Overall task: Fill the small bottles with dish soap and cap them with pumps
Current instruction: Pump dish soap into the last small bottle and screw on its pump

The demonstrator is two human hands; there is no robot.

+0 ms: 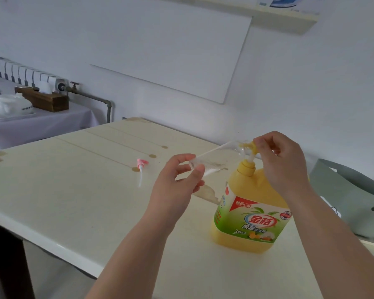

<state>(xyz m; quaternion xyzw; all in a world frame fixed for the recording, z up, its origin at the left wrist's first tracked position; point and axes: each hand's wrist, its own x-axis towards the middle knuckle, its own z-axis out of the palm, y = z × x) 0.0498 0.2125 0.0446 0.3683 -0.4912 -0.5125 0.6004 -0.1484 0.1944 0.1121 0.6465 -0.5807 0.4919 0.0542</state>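
A large yellow dish soap jug with a green and red label stands on the cream table. My left hand holds a small clear bottle by its base, tilted on its side, its mouth at the jug's yellow pump spout. My right hand grips the pump head from above. A pink pump with a white tube lies loose on the table to the left.
A grey-green bag sits at the right, next to the jug. A side table with a white cloth at the far left carries a white teapot and a wooden box. The near table edge runs along the lower left.
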